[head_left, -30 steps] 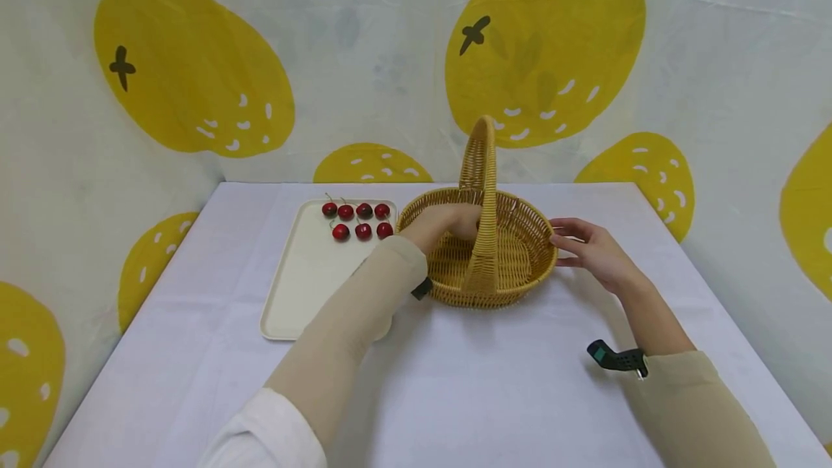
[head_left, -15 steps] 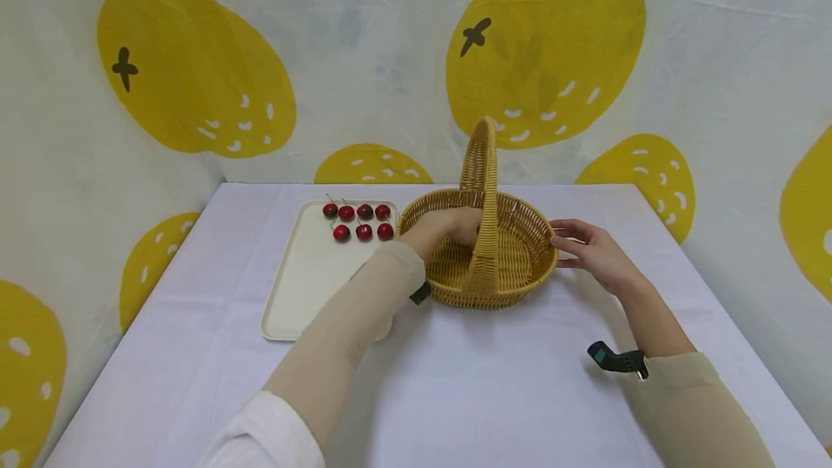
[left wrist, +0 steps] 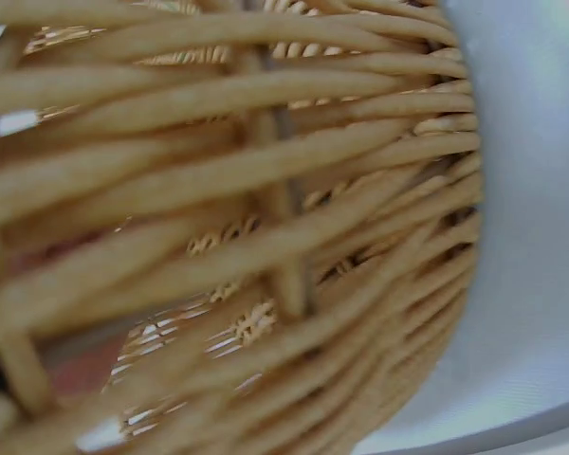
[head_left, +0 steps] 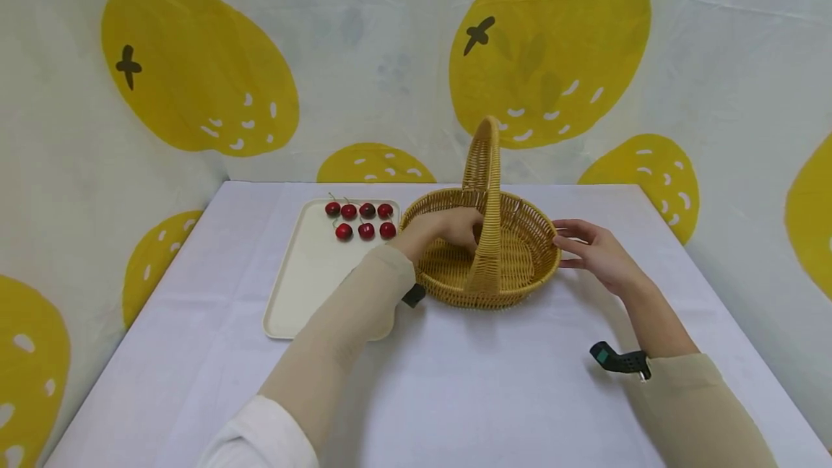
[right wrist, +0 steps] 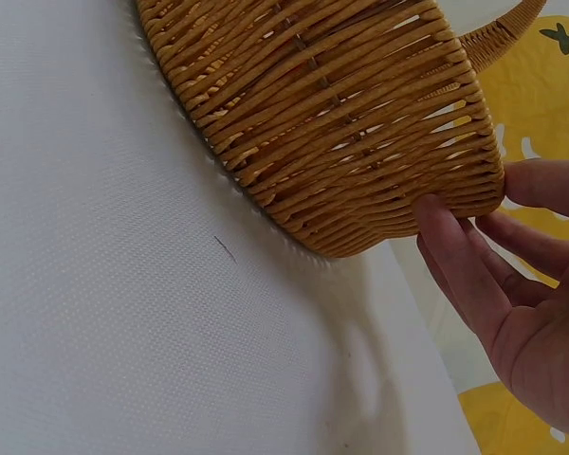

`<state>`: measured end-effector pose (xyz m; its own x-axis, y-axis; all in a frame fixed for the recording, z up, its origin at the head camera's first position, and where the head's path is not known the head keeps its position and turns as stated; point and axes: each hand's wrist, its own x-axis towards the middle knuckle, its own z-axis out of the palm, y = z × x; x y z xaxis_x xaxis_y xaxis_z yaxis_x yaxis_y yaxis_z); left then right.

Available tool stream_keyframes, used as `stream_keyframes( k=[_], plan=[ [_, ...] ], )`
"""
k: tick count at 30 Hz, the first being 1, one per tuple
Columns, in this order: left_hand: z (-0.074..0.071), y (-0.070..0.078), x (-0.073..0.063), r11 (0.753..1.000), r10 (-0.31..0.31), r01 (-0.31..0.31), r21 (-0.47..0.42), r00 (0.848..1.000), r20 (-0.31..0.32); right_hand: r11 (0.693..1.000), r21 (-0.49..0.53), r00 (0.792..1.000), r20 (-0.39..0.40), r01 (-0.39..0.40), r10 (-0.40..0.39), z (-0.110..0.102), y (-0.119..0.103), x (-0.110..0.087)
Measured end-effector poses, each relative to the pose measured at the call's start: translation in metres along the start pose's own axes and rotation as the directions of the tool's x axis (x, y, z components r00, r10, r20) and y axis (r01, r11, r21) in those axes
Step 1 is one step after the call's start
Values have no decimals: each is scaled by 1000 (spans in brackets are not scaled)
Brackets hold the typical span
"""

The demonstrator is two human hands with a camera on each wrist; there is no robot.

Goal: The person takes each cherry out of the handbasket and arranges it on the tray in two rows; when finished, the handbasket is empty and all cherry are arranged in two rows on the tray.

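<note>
In the head view a woven wicker basket (head_left: 516, 255) with a tall arched handle (head_left: 492, 186) stands on the table. My left hand (head_left: 455, 226) reaches over its left rim, fingers pointing down inside. The handle partly covers the fingertips, and I cannot tell whether they hold anything. Through the weave of the basket (left wrist: 266, 190), the left wrist view gives only reddish glimpses. My right hand (head_left: 594, 251) touches the basket's right end. In the right wrist view its fingers (right wrist: 465, 270) lie extended against the outer wall, with the thumb at the rim.
Left of the basket lies a cream tray (head_left: 305, 280) with several red cherries (head_left: 366, 231) in two rows at its far right; some have stems. My left forearm crosses the tray's near right corner. A white cloth (head_left: 494, 381) covers the table, and a lemon-print curtain (head_left: 390, 56) hangs behind.
My left hand has shifted slightly left inside the basket, its fingers now pointing further down. The right hand, basket and cherries keep their places.
</note>
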<state>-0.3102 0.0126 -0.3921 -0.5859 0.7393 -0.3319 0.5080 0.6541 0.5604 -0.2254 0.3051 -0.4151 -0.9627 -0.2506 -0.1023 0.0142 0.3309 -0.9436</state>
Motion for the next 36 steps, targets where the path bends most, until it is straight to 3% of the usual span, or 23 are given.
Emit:
stream_keyframes(
  k=[6,12,18,26,36],
  plan=[
    [0,-4,-3,999,46,-47,-19,999,-27,1000,1,1000,4,4,-4,0,-1,1],
    [0,-13,-9,991,93,-101,-83,991,-95,1000,-10,1000,-11,4,-4,0,-4,-1],
    [-3,-20,-26,978,77,-106,-180,984,-162,1000,-18,999,-38,19,-20,2,-4,0],
    [-7,-22,-45,964,68,-125,-233,969,-239,1000,-28,998,-55,0,-1,3,-7,-1],
    [-5,-36,-74,923,33,-158,-351,941,-336,999,-47,998,-62,-11,8,4,-8,0]
  ],
)
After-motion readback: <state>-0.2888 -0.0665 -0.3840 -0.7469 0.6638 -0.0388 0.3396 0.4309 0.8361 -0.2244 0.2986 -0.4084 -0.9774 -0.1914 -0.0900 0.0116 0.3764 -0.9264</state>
